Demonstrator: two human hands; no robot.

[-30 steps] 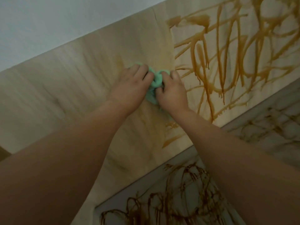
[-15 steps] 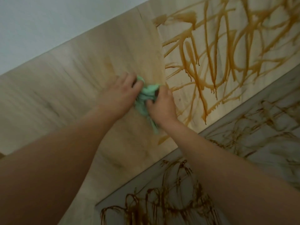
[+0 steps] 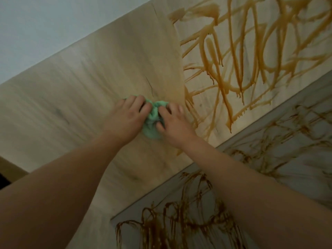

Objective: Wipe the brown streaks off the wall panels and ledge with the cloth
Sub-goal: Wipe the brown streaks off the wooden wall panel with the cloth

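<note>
Nearest, a grey ledge (image 3: 305,178) carries dark brown streaks (image 3: 170,223). Beyond it, two bare arms reach to a pale wood wall panel (image 3: 86,90). The left hand (image 3: 125,119) and right hand (image 3: 175,125) each have their grip clamped on a bunched green cloth (image 3: 152,125) pressed against it. Far right, a second panel (image 3: 195,18) is covered in amber drips (image 3: 231,81).

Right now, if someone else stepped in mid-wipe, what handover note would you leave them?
Left hand: grips the bunched mint-green cloth from its left side.
Right hand: grips the same cloth from the right; both press it on the pale wood wall panel.
Done: that panel's left stretch shows only faint smears.
Left: thick brown streaks on the panel section right of the cloth, and dark brown streaks across the grey ledge below.
</note>
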